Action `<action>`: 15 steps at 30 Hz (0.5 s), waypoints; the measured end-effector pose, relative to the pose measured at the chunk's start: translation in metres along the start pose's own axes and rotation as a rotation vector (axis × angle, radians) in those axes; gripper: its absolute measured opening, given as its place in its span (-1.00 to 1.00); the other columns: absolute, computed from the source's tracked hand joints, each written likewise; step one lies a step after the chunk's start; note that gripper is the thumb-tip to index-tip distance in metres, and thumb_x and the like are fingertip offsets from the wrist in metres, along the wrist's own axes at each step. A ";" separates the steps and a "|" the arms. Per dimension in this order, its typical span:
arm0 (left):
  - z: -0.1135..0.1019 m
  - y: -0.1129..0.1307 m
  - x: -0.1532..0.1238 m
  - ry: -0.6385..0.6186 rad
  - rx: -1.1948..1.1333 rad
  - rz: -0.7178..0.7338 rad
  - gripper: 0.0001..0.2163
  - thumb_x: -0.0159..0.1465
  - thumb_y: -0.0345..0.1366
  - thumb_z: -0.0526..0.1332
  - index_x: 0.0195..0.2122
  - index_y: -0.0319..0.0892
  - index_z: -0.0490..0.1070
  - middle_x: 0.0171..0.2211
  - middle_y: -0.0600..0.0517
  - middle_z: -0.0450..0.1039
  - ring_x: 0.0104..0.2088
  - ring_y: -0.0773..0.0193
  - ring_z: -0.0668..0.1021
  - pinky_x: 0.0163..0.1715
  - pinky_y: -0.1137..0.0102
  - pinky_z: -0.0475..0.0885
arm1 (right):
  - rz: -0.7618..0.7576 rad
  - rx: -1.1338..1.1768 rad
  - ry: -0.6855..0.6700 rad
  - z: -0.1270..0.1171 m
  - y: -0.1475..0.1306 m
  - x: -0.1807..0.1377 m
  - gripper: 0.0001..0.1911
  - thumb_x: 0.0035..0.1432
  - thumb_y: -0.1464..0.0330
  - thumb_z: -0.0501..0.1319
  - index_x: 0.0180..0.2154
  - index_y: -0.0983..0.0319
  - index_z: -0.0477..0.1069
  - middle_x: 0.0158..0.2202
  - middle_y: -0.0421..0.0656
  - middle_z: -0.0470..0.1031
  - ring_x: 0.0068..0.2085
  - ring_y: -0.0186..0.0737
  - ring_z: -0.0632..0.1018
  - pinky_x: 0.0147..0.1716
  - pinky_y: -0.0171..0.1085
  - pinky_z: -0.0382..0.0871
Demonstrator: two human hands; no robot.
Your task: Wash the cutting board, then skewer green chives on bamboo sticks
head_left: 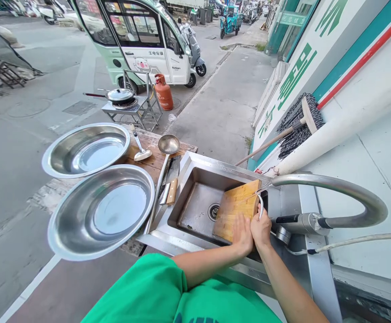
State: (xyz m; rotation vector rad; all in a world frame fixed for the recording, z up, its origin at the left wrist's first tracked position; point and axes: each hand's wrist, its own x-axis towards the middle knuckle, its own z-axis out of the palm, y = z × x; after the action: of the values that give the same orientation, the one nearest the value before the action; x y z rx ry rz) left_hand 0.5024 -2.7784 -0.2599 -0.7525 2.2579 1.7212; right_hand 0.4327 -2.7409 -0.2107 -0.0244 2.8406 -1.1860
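Note:
A wooden cutting board [236, 204] stands tilted in the steel sink [198, 204], its lower edge beside the drain. My left hand [242, 232] presses flat against the board's lower right part, fingers stretched out. Close beside it, my right hand [261, 226] is closed round the board's metal handle [260, 202] at the right edge. The curved faucet [350, 179] reaches over from the right, and thin water appears to run from its end onto the board. On the sink's left rim lies a cleaver with a wooden handle [172, 192].
Two large metal basins [106, 211] sit on a wooden table [153, 166] to the left. A ladle [168, 144] and a spatula [142, 154] lie near them. Beyond stand a covered wok [120, 95] and an orange gas cylinder [163, 93]. A mop [299, 125] leans on the right wall.

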 end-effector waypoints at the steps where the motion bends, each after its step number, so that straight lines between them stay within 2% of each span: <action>1: -0.002 0.006 -0.003 0.010 -0.012 0.025 -0.38 0.35 -0.05 -0.46 0.39 -0.19 -0.31 0.41 -0.04 -0.32 0.37 0.14 -0.18 0.35 0.08 -0.15 | 0.010 0.001 -0.006 -0.001 0.002 0.000 -0.49 0.05 0.31 -0.02 -0.02 0.36 0.43 -0.12 0.10 0.55 -0.08 -0.04 0.53 -0.07 -0.15 0.38; 3: -0.012 0.017 -0.001 -0.005 -0.029 0.126 -0.40 0.36 -0.04 -0.38 0.39 -0.13 -0.25 0.41 0.08 -0.35 0.38 0.23 -0.21 0.37 0.19 -0.23 | 0.031 -0.001 -0.012 -0.003 0.005 0.000 -0.49 0.04 0.32 -0.01 -0.02 0.38 0.42 -0.11 0.12 0.55 -0.07 -0.03 0.53 -0.07 -0.13 0.38; 5: -0.024 0.026 0.013 -0.041 -0.027 0.250 -0.41 0.37 -0.06 -0.33 0.38 -0.18 -0.20 0.41 0.07 -0.32 0.38 0.25 -0.18 0.37 0.23 -0.25 | 0.038 -0.016 -0.001 -0.003 0.009 -0.001 -0.48 0.04 0.32 -0.01 -0.02 0.41 0.42 -0.11 0.15 0.54 -0.07 0.00 0.54 -0.06 -0.11 0.38; 7: -0.036 0.034 0.035 -0.053 -0.007 0.339 -0.40 0.37 -0.07 -0.31 0.38 -0.24 -0.15 0.40 0.04 -0.26 0.38 0.24 -0.14 0.37 0.24 -0.24 | 0.018 -0.032 0.016 -0.003 0.013 -0.002 -0.48 0.04 0.33 -0.02 -0.03 0.42 0.43 -0.12 0.15 0.55 -0.08 0.00 0.54 -0.06 -0.11 0.38; 10: -0.047 0.041 0.074 -0.047 0.019 0.418 -0.42 0.37 -0.08 -0.26 0.37 -0.18 -0.09 0.40 0.11 -0.23 0.38 0.25 -0.12 0.37 0.30 -0.23 | -0.027 -0.053 0.036 -0.002 0.018 -0.005 -0.49 0.03 0.36 -0.04 -0.04 0.42 0.44 -0.14 0.13 0.56 -0.08 -0.03 0.54 -0.07 -0.13 0.39; 12: -0.052 0.041 0.099 -0.062 0.040 0.397 -0.44 0.37 -0.10 -0.25 0.37 -0.13 -0.07 0.39 0.18 -0.21 0.37 0.28 -0.11 0.37 0.33 -0.21 | -0.037 -0.070 0.048 -0.001 0.021 -0.008 -0.49 0.03 0.36 -0.05 -0.05 0.41 0.44 -0.14 0.13 0.56 -0.08 -0.04 0.54 -0.09 -0.15 0.40; 15: -0.055 0.032 0.122 -0.071 0.074 0.291 -0.45 0.36 -0.14 -0.25 0.36 -0.11 -0.06 0.39 0.19 -0.18 0.37 0.27 -0.08 0.37 0.26 -0.17 | -0.030 -0.080 0.067 0.000 0.028 -0.015 -0.50 0.04 0.36 -0.05 -0.05 0.39 0.43 -0.15 0.14 0.56 -0.10 -0.04 0.55 -0.12 -0.16 0.41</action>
State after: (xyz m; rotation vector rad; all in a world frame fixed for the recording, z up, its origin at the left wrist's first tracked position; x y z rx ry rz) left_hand 0.3900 -2.8572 -0.2720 -0.3549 2.4638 1.7373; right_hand 0.4477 -2.7209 -0.2300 -0.0313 2.9549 -1.0990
